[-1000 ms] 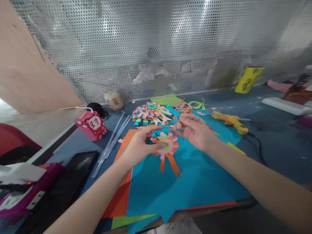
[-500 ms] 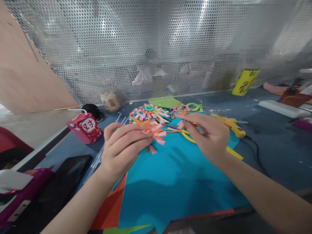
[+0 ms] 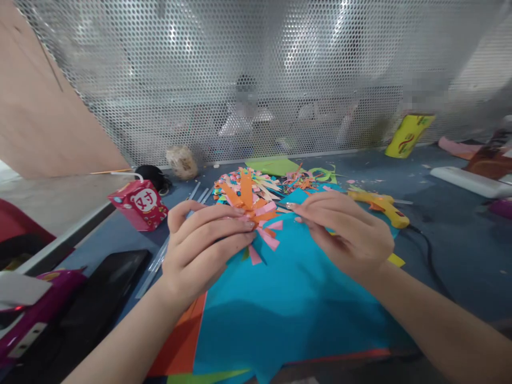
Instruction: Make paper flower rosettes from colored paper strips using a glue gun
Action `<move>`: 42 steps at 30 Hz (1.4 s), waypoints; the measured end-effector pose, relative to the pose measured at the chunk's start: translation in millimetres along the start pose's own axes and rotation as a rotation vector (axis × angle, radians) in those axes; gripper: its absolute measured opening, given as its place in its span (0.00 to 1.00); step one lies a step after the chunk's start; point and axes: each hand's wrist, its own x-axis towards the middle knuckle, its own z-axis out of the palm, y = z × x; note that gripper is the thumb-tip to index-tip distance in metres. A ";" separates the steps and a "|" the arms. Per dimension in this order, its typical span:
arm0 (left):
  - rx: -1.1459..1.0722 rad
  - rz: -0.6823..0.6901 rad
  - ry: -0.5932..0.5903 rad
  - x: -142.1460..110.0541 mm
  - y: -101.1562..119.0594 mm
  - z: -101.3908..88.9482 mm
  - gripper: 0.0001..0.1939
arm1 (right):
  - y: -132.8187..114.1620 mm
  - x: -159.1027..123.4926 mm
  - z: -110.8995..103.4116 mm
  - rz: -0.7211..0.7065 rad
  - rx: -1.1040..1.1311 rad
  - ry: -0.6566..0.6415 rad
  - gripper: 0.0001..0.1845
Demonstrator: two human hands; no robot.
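Observation:
My left hand [image 3: 204, 245] is closed around a paper rosette [image 3: 266, 218] with pink and orange fringe strips, tilted so that its orange tails point up and away. Its middle is hidden behind my fingers. To its right, my right hand [image 3: 340, 226] is pinched, thumb against forefinger. A thin dark tip shows at those fingertips, and I cannot make out what it belongs to. A bit of yellow shows behind that hand. Beneath both hands lies a large blue paper sheet [image 3: 288, 309]. Finished-looking rosettes [image 3: 228, 184] lie piled just behind the held one.
A yellow glue gun [image 3: 384, 207] with its cord lies at right. Clear glue sticks [image 3: 154, 269], a pink drink carton [image 3: 140, 205] and a black phone [image 3: 116, 282] are at left. Paper scraps [image 3: 300, 178] lie toward the perforated metal screen [image 3: 208, 80]. A yellow can [image 3: 410, 136] stands back right.
My left hand has turned the rosette from face-on to tilted, its tails swinging from near me to the far side. My right hand has let go of a blue paper strip and turned over.

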 end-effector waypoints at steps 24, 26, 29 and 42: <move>-0.007 0.028 0.063 6.7 1.7 3.9 0.08 | -0.8 4.1 -6.2 -0.232 -0.168 -0.124 0.15; -0.006 0.031 0.060 7.0 1.6 4.3 0.08 | 0.2 3.3 -6.5 -0.259 -0.191 -0.144 0.15; -0.011 0.038 0.052 6.4 1.5 4.4 0.08 | 1.2 2.5 -6.1 -0.250 -0.224 -0.134 0.17; -0.031 0.077 0.007 4.2 1.1 6.7 0.07 | -3.3 1.1 3.2 -0.271 -0.190 -0.221 0.20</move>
